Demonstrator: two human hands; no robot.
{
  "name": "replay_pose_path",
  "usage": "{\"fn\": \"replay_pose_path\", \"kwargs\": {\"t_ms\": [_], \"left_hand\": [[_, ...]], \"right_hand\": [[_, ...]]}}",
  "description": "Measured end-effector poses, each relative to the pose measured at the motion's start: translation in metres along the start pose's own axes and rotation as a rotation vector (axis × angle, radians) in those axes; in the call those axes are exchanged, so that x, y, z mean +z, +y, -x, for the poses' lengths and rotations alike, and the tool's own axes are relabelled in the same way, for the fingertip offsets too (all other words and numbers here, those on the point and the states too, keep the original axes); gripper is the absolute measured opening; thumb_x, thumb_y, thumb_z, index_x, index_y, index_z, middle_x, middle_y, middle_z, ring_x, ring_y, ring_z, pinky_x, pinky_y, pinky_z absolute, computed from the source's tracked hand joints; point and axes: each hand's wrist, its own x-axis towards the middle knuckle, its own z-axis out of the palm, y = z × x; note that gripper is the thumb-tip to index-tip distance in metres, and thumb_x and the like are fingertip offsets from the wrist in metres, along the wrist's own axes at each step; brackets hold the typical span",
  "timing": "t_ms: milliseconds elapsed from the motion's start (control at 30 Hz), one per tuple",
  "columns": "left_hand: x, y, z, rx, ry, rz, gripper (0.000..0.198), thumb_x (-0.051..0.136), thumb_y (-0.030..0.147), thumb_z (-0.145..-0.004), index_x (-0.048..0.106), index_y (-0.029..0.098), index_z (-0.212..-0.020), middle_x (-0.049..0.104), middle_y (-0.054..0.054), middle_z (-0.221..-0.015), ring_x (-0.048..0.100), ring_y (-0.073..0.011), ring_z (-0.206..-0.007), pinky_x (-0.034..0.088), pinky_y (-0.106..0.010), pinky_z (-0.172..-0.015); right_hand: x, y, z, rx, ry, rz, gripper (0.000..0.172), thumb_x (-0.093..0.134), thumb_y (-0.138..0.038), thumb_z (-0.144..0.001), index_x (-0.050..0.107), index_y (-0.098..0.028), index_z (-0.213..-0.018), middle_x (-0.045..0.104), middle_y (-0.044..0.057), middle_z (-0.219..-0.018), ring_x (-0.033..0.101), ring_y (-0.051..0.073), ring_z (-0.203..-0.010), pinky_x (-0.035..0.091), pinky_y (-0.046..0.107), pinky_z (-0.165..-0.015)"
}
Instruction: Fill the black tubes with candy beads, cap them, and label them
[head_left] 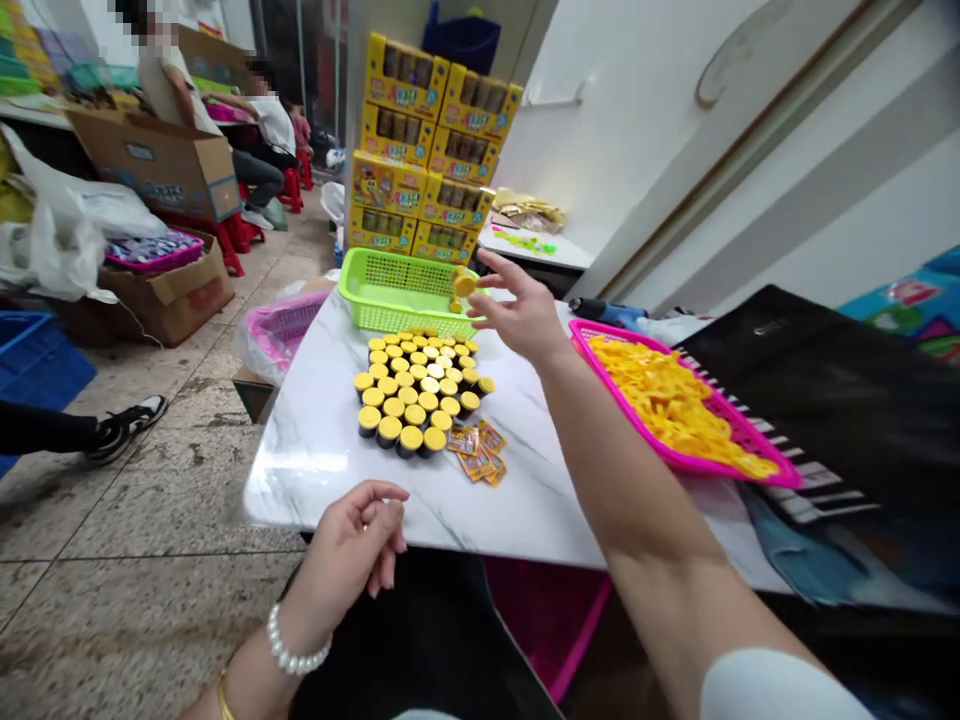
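My right hand [517,305] reaches over the near right part of a green plastic basket [360,318], its fingers spread. Just beyond the fingertips is a small yellow-capped piece [465,285], with a second yellow piece below it against the basket. My left hand [364,530], with a bead bracelet on the wrist, hovers at the table's front edge. Its fingers are loosely curled in, and nothing shows in them. Between the hands and the basket stands a cluster of small dark tubs with yellow lids [409,380]. Several orange printed packets [480,455] lie beside them.
A pink basket of yellow plastic pieces [660,400] sits on the white table [315,430] at right, beside a black bag [832,390]. Yellow boxes [405,130] are stacked behind the green basket. Cartons [161,165] and seated people are at far left; a person's shoe [127,425] shows nearer.
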Motion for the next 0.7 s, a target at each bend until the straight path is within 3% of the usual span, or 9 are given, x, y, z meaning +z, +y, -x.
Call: {"fn": "replay_pose_path", "kwargs": {"t_ms": [33, 100, 200, 267, 333, 500, 600, 700], "left_hand": [[-0.003, -0.005, 0.003, -0.005, 0.014, -0.034, 0.055, 0.069, 0.062, -0.078, 0.059, 0.014, -0.103, 0.058, 0.004, -0.062, 0.049, -0.0058, -0.038, 0.032, -0.014, -0.033], [-0.01, -0.014, 0.01, -0.002, 0.058, -0.087, 0.051, 0.067, 0.061, -0.081, 0.061, 0.015, -0.102, 0.058, 0.003, -0.063, 0.049, -0.006, -0.038, 0.031, -0.014, -0.034], [-0.016, -0.021, 0.018, 0.03, 0.132, -0.176, 0.043, 0.066, 0.056, -0.083, 0.065, 0.015, -0.097, 0.059, 0.002, -0.063, 0.05, -0.0067, -0.04, 0.033, -0.016, -0.036], [-0.017, -0.021, 0.02, 0.058, 0.143, -0.25, 0.037, 0.066, 0.051, -0.085, 0.067, 0.015, -0.094, 0.06, 0.001, -0.063, 0.052, -0.0072, -0.042, 0.036, -0.017, -0.039], [-0.014, -0.018, 0.019, 0.085, 0.107, -0.316, 0.033, 0.065, 0.047, -0.087, 0.068, 0.015, -0.093, 0.061, 0.0, -0.063, 0.053, -0.0076, -0.044, 0.039, -0.017, -0.042], [0.001, -0.014, 0.012, 0.132, 0.084, -0.334, 0.03, 0.065, 0.045, -0.086, 0.069, 0.015, -0.088, 0.061, 0.001, -0.06, 0.053, -0.0077, -0.043, 0.04, -0.017, -0.043], [0.008, -0.011, 0.01, 0.117, 0.141, -0.236, 0.036, 0.067, 0.051, -0.084, 0.067, 0.015, -0.085, 0.06, 0.001, -0.06, 0.051, -0.007, -0.04, 0.036, -0.017, -0.039], [0.014, -0.006, 0.006, 0.07, 0.142, -0.107, 0.049, 0.068, 0.061, -0.079, 0.067, 0.013, -0.091, 0.065, -0.003, -0.07, 0.05, -0.0065, -0.039, 0.031, -0.017, -0.035]], "right_hand": [[-0.004, 0.005, -0.002, 0.055, -0.011, 0.024, 0.047, 0.07, -0.022, -0.08, 0.066, -0.018, -0.127, 0.066, 0.004, -0.095, 0.064, 0.011, -0.066, 0.058, 0.027, -0.057], [-0.011, 0.013, 0.022, 0.087, 0.011, 0.118, 0.033, 0.066, -0.027, -0.084, 0.072, -0.013, -0.113, 0.068, 0.004, -0.082, 0.063, 0.011, -0.059, 0.054, 0.025, -0.053], [-0.016, 0.028, 0.097, 0.083, 0.047, 0.323, 0.024, 0.066, -0.035, -0.086, 0.078, -0.015, -0.09, 0.068, 0.004, -0.069, 0.062, 0.013, -0.06, 0.052, 0.026, -0.057], [-0.012, 0.041, 0.143, 0.104, 0.03, 0.385, 0.023, 0.066, -0.035, -0.086, 0.079, -0.017, -0.089, 0.07, 0.005, -0.074, 0.063, 0.014, -0.065, 0.052, 0.028, -0.064], [-0.003, 0.054, 0.169, 0.126, -0.035, 0.438, 0.021, 0.066, -0.034, -0.085, 0.08, -0.02, -0.092, 0.07, 0.005, -0.079, 0.063, 0.015, -0.069, 0.05, 0.029, -0.067], [0.011, 0.069, 0.171, 0.101, -0.112, 0.519, 0.014, 0.066, -0.025, -0.086, 0.079, -0.02, -0.082, 0.066, 0.004, -0.075, 0.062, 0.016, -0.071, 0.047, 0.029, -0.066], [0.004, 0.053, 0.178, -0.031, 0.016, 0.462, 0.014, 0.065, -0.022, -0.088, 0.078, -0.02, -0.084, 0.064, 0.003, -0.072, 0.061, 0.016, -0.068, 0.048, 0.029, -0.065], [0.0, 0.027, 0.202, -0.192, 0.095, 0.364, 0.016, 0.069, -0.017, -0.086, 0.078, -0.025, -0.097, 0.065, 0.002, -0.073, 0.059, 0.015, -0.068, 0.049, 0.03, -0.063]]}}
